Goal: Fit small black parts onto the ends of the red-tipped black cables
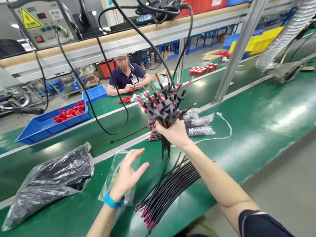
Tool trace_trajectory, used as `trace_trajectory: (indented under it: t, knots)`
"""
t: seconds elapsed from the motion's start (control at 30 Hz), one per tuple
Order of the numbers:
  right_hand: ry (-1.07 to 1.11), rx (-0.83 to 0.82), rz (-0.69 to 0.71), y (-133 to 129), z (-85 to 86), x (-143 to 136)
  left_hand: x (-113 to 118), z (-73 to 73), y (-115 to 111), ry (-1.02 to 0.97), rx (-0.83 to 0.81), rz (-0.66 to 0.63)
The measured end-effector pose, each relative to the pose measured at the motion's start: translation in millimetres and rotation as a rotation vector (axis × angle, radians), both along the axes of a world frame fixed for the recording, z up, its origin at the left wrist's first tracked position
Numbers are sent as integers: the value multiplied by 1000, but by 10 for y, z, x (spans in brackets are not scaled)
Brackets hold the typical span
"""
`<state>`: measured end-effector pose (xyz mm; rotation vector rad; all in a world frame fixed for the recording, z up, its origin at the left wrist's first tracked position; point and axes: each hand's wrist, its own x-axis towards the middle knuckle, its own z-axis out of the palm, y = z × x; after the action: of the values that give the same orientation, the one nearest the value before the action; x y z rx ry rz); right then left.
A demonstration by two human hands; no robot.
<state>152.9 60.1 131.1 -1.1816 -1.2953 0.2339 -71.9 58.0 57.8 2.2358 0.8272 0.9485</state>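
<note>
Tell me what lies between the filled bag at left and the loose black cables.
In the head view, a clear plastic bag, partly behind the left hand.

We note the right hand [176, 133] clasping a bundle [166, 108] near wires [170, 188]; the left hand [128, 173], fingers spread, over a bag [113, 170].

Your single camera looks from your head, forward and down: your left hand [128, 175] and right hand [174, 133] are close, near mid-frame, the bench [263, 128] runs beneath them, and the shelf [209, 19] spans the upper frame, farther off.
</note>
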Motion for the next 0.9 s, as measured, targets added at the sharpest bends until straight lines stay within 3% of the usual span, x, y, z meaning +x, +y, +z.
trace_trajectory:
  t: [0.17,0.23,0.33,0.5,0.77,0.9]
  knots:
    - [83,45,9,-12,161,-55,655,159,170,-126,6,-80]
    - [106,30,54,20,112,-116,872,137,248,-185,-54,-98]
    - [156,-18,101,88,-58,-193,1083,-10,376,-287,-169,-101]
    - [188,-74,158,206,-325,-211,1167,-259,528,-342,-220,35]
    - [186,24,172,282,-213,-261,1234,-70,510,-421,-92,88]
    - [145,-1,198,261,-298,-234,1203,-85,511,-424,-106,76]
